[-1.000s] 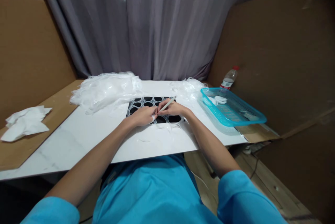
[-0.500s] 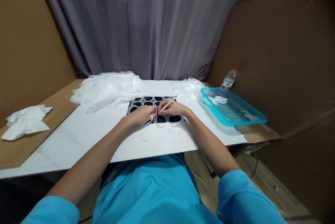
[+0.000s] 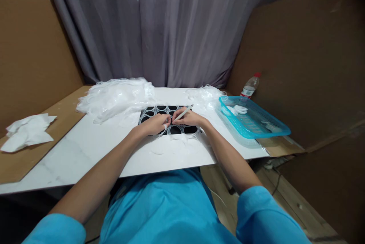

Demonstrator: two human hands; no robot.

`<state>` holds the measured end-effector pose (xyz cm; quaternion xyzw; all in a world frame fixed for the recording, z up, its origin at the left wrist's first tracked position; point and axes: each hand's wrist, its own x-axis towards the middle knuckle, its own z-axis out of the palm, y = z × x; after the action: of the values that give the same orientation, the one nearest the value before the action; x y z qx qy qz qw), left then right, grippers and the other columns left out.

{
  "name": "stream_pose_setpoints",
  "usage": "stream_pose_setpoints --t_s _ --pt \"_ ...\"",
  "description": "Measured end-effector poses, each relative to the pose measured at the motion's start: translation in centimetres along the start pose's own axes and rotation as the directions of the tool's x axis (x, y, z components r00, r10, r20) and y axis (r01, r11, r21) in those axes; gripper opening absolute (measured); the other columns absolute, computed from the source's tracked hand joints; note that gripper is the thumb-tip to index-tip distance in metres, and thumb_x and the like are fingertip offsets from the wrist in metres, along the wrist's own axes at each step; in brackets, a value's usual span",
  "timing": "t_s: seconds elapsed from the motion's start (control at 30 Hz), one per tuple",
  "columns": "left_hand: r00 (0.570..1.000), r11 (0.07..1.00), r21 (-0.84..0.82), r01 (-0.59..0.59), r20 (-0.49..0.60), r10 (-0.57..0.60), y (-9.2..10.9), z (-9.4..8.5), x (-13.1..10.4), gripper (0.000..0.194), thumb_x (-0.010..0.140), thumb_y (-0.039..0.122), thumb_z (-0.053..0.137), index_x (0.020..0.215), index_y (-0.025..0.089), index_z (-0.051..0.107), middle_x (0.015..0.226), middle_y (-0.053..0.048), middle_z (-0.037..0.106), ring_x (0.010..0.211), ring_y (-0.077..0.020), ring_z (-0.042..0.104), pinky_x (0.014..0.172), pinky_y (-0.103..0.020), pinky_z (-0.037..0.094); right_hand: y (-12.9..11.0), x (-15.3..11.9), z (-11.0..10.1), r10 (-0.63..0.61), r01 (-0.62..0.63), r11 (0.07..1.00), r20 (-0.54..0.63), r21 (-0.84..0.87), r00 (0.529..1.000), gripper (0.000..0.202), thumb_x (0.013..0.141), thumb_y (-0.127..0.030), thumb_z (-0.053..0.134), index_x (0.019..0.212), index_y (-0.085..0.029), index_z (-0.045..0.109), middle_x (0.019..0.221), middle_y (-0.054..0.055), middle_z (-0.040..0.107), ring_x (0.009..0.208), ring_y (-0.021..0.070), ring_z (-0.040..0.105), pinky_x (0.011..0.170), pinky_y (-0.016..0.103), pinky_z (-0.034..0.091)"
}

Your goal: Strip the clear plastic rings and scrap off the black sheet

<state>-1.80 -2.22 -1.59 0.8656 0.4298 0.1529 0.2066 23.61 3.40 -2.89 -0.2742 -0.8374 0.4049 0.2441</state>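
Observation:
My right hand [image 3: 191, 118] grips a slim white pen-like tool [image 3: 186, 110], which slants up and to the right past the knuckles. Beside it, my left hand [image 3: 156, 124] is closed in a pinch, with thin white strands [image 3: 162, 134] at its fingers; what exactly the fingertips hold is too small to make out. Both sets of fingertips nearly meet over a black sheet [image 3: 174, 130] patterned with black ovals in white outlines. Thin white film-like scraps [image 3: 182, 140] lie along the sheet's near edge.
A big pile of clear-white film pieces [image 3: 119, 94] lies back left, a smaller pile [image 3: 207, 95] back right. On the right stand a blue plastic basket [image 3: 248, 132] holding white items and a red-capped bottle [image 3: 250, 86]. Crumpled tissue [image 3: 30, 132] lies left. Cardboard panels [image 3: 308, 65] flank the table.

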Motion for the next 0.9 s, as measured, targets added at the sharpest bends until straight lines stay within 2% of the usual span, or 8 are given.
stream_pose_setpoints --t_s 0.27,0.9 --pt "0.998 1.0 0.02 0.001 0.056 -0.002 -0.35 -0.34 0.16 0.016 0.1 0.032 0.059 0.109 0.023 0.069 0.095 -0.007 0.075 0.083 -0.0256 0.066 0.074 -0.034 0.043 0.02 -0.03 0.02 0.025 -0.025 0.999 -0.003 -0.021 1.0 0.026 0.087 -0.037 0.087 0.096 -0.013 0.083 0.085 0.005 0.08 0.077 0.0158 0.066 0.069 0.025 0.052" --pt "0.997 0.999 0.051 0.015 0.074 -0.018 -0.84 -0.22 0.4 0.017 0.104 0.036 0.059 0.109 0.024 0.069 0.095 -0.007 0.076 0.083 -0.0256 0.067 0.073 -0.033 0.042 -0.07 -0.03 0.01 -0.011 0.011 1.0 0.015 -0.013 1.0 0.024 0.089 -0.037 0.085 0.095 -0.014 0.083 0.083 0.004 0.079 0.074 0.0155 0.067 0.068 0.025 0.052"
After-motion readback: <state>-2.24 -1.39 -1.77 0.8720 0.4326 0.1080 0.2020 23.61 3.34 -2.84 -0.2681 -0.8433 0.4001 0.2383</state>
